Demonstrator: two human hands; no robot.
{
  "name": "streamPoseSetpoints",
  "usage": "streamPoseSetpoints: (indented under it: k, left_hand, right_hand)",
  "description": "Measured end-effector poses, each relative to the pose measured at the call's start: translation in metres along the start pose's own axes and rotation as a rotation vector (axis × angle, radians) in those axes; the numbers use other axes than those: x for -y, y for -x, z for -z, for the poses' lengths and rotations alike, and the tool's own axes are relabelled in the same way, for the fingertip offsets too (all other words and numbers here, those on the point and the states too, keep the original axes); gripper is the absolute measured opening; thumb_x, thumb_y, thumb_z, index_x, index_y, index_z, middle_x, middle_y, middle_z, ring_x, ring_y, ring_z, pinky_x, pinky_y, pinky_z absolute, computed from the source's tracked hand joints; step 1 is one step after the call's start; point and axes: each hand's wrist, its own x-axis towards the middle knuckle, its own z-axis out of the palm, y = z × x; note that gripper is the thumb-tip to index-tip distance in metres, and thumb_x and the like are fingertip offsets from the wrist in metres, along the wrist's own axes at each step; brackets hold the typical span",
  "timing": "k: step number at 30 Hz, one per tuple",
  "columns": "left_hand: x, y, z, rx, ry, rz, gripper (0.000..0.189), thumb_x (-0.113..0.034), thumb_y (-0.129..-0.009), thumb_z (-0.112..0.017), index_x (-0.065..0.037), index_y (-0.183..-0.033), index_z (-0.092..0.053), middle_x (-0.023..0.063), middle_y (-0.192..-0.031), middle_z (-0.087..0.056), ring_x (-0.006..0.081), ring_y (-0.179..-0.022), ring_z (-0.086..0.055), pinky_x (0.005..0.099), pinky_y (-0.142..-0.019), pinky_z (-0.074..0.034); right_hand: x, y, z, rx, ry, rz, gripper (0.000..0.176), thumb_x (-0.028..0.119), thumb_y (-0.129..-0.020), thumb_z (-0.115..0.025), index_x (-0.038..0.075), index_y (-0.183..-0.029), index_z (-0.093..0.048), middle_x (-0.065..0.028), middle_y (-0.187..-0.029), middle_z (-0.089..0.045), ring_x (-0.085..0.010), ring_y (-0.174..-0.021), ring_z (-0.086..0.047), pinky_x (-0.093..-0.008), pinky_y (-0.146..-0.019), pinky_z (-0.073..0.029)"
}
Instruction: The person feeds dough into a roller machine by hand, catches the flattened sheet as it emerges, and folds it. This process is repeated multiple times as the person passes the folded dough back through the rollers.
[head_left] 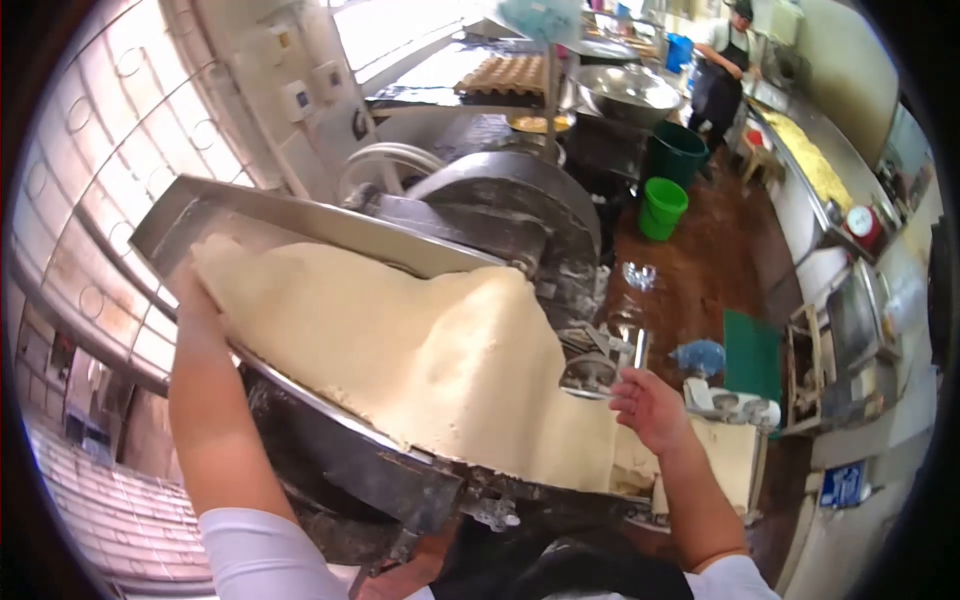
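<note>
A wide pale sheet of dough point(400, 350) lies draped over the slanted metal tray point(250, 215) of a dough-rolling machine point(500, 200). My left hand point(192, 292) presses against the sheet's far left edge, partly hidden behind the dough. My right hand point(650, 405) hovers at the sheet's right end, fingers loosely curled beside a small metal handwheel point(590, 375); whether it touches the wheel is unclear. More dough point(725, 450) hangs below the right hand.
Two green buckets point(665, 205) stand on the brown floor. A big steel bowl point(620, 92) and egg trays point(505, 72) sit behind the machine. A person in a dark apron point(722, 70) works at a long counter point(810, 160) far right. Tiled wall to the left.
</note>
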Motion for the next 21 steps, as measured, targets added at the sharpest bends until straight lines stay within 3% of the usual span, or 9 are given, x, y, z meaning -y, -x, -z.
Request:
streamPoseSetpoints:
  k: [3,5,7,12,15,17,18,20,21]
  left_hand:
    - [-0.067,0.091,-0.07,-0.019,0.243,0.294,0.066,-0.059,-0.087,-0.049,-0.01,-0.132,-0.048,0.0107,-0.128,-0.054,0.0281,-0.115,-0.054,0.0456,-0.096,-0.045]
    - [-0.022,-0.001,0.057,0.141,-0.2,-0.147,0.062,-0.051,-0.089,-0.051,-0.009,-0.133,-0.046,0.0123,-0.13,-0.052,0.0261,-0.118,-0.051,0.0428,-0.103,-0.039]
    - [-0.038,-0.085,0.099,0.566,-0.409,0.067,0.053,-0.04,-0.089,-0.053,-0.002,-0.127,-0.051,0.0115,-0.124,-0.055,0.0246,-0.118,-0.049,0.041,-0.107,-0.032]
    - [-0.142,-0.067,0.064,-0.105,-0.936,0.157,0.049,-0.025,-0.086,-0.06,-0.004,-0.128,-0.049,0.0155,-0.118,-0.058,0.0304,-0.103,-0.055,0.043,-0.087,-0.044]
    - [-0.154,0.117,-0.129,-0.201,-0.591,-0.385,0.044,-0.019,-0.086,-0.061,-0.002,-0.125,-0.052,0.0159,-0.114,-0.059,0.0304,-0.098,-0.057,0.0414,-0.082,-0.047]
    - [-0.216,0.206,-0.222,-0.157,0.255,0.375,0.041,-0.02,-0.087,-0.061,0.001,-0.122,-0.054,0.0177,-0.115,-0.058,0.0309,-0.101,-0.056,0.0412,-0.086,-0.046]
    - [-0.209,0.235,-0.237,-0.157,0.248,0.378,0.041,-0.02,-0.087,-0.061,0.001,-0.122,-0.054,0.0177,-0.115,-0.058,0.0309,-0.101,-0.056,0.0412,-0.086,-0.046]
    - [-0.167,0.285,-0.235,0.393,-0.412,-0.441,0.048,-0.021,-0.086,-0.063,0.007,-0.124,-0.051,0.0228,-0.121,-0.056,0.0325,-0.103,-0.057,0.0408,-0.086,-0.048]
    - [-0.14,0.301,-0.204,0.37,-0.55,-0.387,0.052,-0.033,-0.086,-0.06,0.004,-0.122,-0.052,0.0172,-0.12,-0.057,0.0291,-0.106,-0.055,0.0407,-0.093,-0.043]
  right_hand:
    - [-0.006,0.016,0.039,-0.146,0.043,0.06,0.031,0.035,-0.09,-0.057,0.009,-0.109,-0.058,-0.0045,-0.09,-0.065,-0.0168,-0.076,-0.063,-0.0298,-0.064,-0.05]
    - [0.002,0.04,0.069,-0.314,0.181,0.111,0.03,0.033,-0.089,-0.06,0.01,-0.106,-0.058,-0.0034,-0.087,-0.065,-0.0149,-0.073,-0.061,-0.0285,-0.064,-0.048]
    - [0.014,0.06,0.117,-0.492,0.306,0.223,0.027,0.03,-0.087,-0.063,0.009,-0.104,-0.059,-0.0038,-0.085,-0.064,-0.0133,-0.073,-0.06,-0.0274,-0.063,-0.047]
    - [-0.017,0.084,0.284,-1.16,1.092,0.361,0.051,0.037,-0.08,-0.069,0.001,-0.114,-0.056,-0.0182,-0.111,-0.063,-0.0304,-0.103,-0.061,-0.0396,-0.087,-0.047]
    - [-0.039,0.111,0.309,-1.249,1.177,0.072,0.059,0.041,-0.076,-0.071,0.003,-0.118,-0.054,-0.0198,-0.116,-0.06,-0.0349,-0.11,-0.056,-0.0442,-0.091,-0.045]
    - [-0.057,0.116,0.323,-1.313,1.291,-0.075,0.066,0.042,-0.073,-0.072,0.005,-0.123,-0.051,-0.0175,-0.115,-0.061,-0.0348,-0.107,-0.058,-0.0453,-0.09,-0.046]
    - [-0.05,0.119,0.328,-1.311,1.289,-0.083,0.066,0.042,-0.073,-0.072,0.005,-0.123,-0.051,-0.0175,-0.115,-0.061,-0.0348,-0.107,-0.058,-0.0453,-0.09,-0.046]
    - [-0.027,0.123,0.335,-1.188,1.332,-0.291,0.063,0.042,-0.07,-0.075,0.005,-0.118,-0.056,-0.0173,-0.113,-0.062,-0.0345,-0.103,-0.06,-0.0456,-0.087,-0.047]
    - [-0.032,0.125,0.369,-1.119,1.281,-0.199,0.053,0.038,-0.069,-0.075,0.006,-0.108,-0.062,-0.0168,-0.108,-0.065,-0.0337,-0.1,-0.062,-0.0444,-0.085,-0.049]
